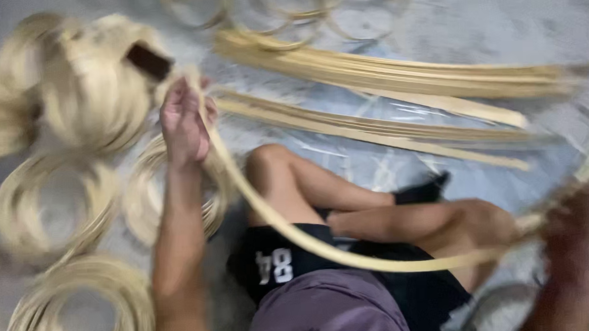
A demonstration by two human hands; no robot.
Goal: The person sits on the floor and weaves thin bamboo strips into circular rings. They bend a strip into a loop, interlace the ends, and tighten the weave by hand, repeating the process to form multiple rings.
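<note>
My left hand (184, 121) is raised and closed around one end of a long pale bamboo strip (351, 259). The strip sags in a curve across my lap and rises to the right. There my right hand (579, 236), blurred at the frame's edge, grips its other end. I sit on the floor with my legs folded, in dark shorts (279, 262). Beyond my left hand lies a pile of coiled strip rings (85, 82).
Several coiled bamboo hoops (51, 209) lie on the grey floor at the left. Bundles of long straight strips (383, 72) stretch across the floor ahead. More hoops (281, 4) lie at the far edge. The view is motion-blurred.
</note>
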